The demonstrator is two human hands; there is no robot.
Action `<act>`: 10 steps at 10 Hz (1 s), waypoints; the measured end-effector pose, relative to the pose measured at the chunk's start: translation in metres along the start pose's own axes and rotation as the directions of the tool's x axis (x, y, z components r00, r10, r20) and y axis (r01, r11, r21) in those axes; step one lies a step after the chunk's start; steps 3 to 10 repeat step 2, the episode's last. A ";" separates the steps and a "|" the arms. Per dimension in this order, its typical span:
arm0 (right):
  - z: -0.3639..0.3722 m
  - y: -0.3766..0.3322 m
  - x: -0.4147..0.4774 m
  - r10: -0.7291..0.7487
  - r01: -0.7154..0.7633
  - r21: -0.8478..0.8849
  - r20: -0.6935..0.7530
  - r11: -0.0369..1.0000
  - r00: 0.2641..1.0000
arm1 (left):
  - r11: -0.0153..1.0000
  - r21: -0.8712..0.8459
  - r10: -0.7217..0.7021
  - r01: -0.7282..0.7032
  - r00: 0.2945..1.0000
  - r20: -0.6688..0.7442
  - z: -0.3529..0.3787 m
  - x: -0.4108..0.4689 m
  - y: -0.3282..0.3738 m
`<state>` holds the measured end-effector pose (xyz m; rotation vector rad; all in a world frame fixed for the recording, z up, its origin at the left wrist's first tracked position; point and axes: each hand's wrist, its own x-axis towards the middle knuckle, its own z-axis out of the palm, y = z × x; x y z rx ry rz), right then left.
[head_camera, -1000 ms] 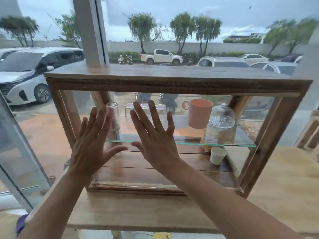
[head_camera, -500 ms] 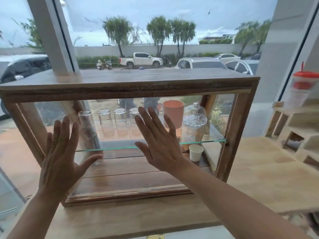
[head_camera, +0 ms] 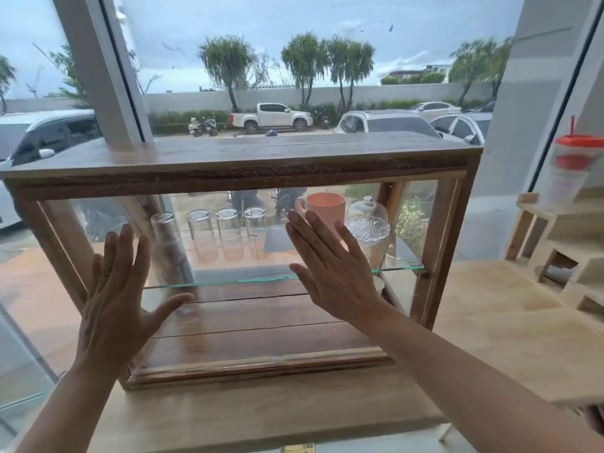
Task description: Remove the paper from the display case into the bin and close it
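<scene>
A wooden display case (head_camera: 228, 165) with glass front panels stands on a light wooden counter (head_camera: 490, 322). My left hand (head_camera: 117, 299) lies flat, fingers spread, against the glass at the case's left side. My right hand (head_camera: 330, 266) is pressed flat on the glass right of the middle. Inside, on a glass shelf (head_camera: 228, 282), stand several upturned drinking glasses (head_camera: 228, 233), a pink mug (head_camera: 325, 207) and a glass dome (head_camera: 367, 223). A small white cup (head_camera: 379, 284) on the case floor is mostly hidden by my right hand. No paper and no bin show.
A stepped wooden rack (head_camera: 555, 250) stands on the counter at the right, with a plastic cup with a red lid (head_camera: 572, 165) on top. A large window behind the case looks onto parked cars. The white window frame post (head_camera: 98, 76) rises at the left.
The two hands have moved apart across the glass, the left going left and the right going right. The view has swung to the right, bringing the rack in.
</scene>
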<state>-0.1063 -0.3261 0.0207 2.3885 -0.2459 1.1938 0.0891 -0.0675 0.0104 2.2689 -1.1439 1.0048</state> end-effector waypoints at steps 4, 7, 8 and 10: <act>-0.046 0.004 0.003 0.165 -0.104 0.378 -0.133 0.920 0.977 | 0.997 -0.075 0.004 -0.009 0.998 -0.067 -0.009 -0.015 0.005; -0.046 0.004 0.003 0.165 -0.104 0.378 -0.133 0.920 0.977 | 0.997 -0.075 0.004 -0.009 0.998 -0.067 -0.009 -0.015 0.005; -0.046 0.004 0.003 0.165 -0.104 0.378 -0.133 0.920 0.977 | 0.997 -0.075 0.004 -0.009 0.998 -0.067 -0.009 -0.015 0.005; -0.046 0.004 0.003 0.165 -0.104 0.378 -0.133 0.920 0.977 | 0.997 -0.075 0.004 -0.009 0.998 -0.067 -0.009 -0.015 0.005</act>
